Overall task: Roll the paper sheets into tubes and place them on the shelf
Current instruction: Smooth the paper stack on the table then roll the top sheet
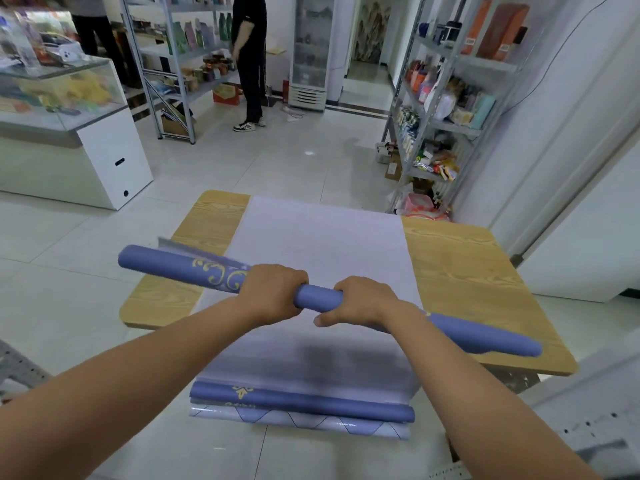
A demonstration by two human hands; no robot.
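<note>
Both hands, left [273, 292] and right [360, 301], grip the blue tube [318, 299] with fingers curled round its middle, holding it raised above the sheet [322, 244] spread on the table [460, 258].

Person shows only as two arms and hands. Left forearm [138, 368] bare over whole visible length, broad at frame edge, tapering to wrist. Right forearm [467, 386] bare too, same taper, faint tendon line near wrist. Left hand [273, 289] bare, knuckles forming rounded ridge. Right hand [363, 299] bare, thumb with rounded tip. Fingers [299, 277] bare. Clothing lies outside frame.
</note>
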